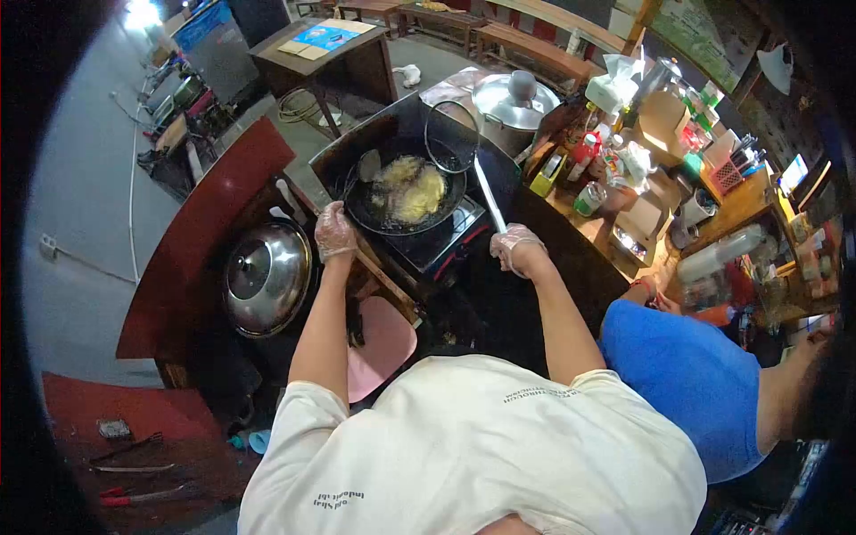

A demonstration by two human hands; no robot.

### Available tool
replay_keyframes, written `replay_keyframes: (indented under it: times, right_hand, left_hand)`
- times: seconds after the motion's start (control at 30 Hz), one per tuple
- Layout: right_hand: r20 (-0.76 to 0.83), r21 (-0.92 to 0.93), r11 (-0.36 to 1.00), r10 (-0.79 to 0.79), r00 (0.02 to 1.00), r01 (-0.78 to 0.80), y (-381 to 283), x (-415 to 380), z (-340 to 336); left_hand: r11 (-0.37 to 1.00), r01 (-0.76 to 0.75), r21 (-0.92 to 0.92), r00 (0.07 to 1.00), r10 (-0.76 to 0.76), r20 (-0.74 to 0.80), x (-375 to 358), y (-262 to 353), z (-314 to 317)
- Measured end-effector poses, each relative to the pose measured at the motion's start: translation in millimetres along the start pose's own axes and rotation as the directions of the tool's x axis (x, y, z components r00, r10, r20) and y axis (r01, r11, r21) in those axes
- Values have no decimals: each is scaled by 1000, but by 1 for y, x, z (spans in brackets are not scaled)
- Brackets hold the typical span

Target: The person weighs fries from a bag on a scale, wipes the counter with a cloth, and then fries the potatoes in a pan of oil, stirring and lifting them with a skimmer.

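Observation:
A black wok with yellow fried food sits on a burner. My left hand, in a clear glove, grips a handle at the wok's left rim; a ladle rests in the wok. My right hand, also gloved, holds the long metal handle of a wire skimmer lifted above the wok's right rim.
A lidded steel pot stands at my left on a dark red counter. Another lidded pot sits behind the wok. Bottles and boxes crowd the right counter. A person in blue stands at my right.

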State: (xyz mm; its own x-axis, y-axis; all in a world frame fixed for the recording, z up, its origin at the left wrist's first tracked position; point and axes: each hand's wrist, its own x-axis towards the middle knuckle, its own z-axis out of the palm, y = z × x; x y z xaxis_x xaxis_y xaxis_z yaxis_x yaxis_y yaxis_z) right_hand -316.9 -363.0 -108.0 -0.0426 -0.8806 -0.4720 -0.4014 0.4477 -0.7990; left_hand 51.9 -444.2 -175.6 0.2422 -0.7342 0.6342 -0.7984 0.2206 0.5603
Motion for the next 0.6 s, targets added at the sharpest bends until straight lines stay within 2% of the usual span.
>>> replay_keyframes:
  times: [0.07, 0.13, 0.17, 0.23, 0.33, 0.43, 0.47, 0.5, 0.57, 0.6]
  right_hand:
    - [-1, 5, 1000, 22, 1000, -22, 14, 15, 2]
    - [36, -271, 941, -200, 979, 202, 49, 49, 6]
    - [35, -272, 941, -200, 979, 202, 39, 43, 5]
    - [-49, -430, 902, -47, 998, 21, 2, 17, 3]
    - [-57, -516, 856, -2, 998, -27, -15, 4, 4]
    - [-96, -508, 861, -65, 993, 8, -20, 4, 5]
    - [-20, -573, 814, -126, 992, 92, -31, -9, 3]
    - [-11, -572, 814, -127, 992, 98, -26, 1, 5]
    - [-60, -587, 810, -53, 997, 8, -23, 21, 10]
    - [-88, -552, 834, -70, 994, 10, -31, 11, 9]
  left_hand:
    - [998, 65, -23, 996, -63, 61, 0, 4, 12]
    - [994, 88, -64, 993, -82, 79, -4, 10, 25]
    - [988, 114, -101, 990, -104, 97, -6, 12, 30]
    - [985, 142, -96, 985, -131, 115, -8, 16, 35]
    - [989, 68, -128, 986, -47, 158, -8, 21, 27]
    - [983, 138, -119, 969, -109, 221, -5, 27, 2]
    - [984, 140, -111, 969, -113, 218, -4, 27, -5]
    - [992, 74, -104, 983, -55, 176, -3, 26, -12]
    - [994, -61, -86, 993, 69, 94, 0, 22, -25]
    - [996, -81, -41, 992, 85, 99, 2, 19, -29]
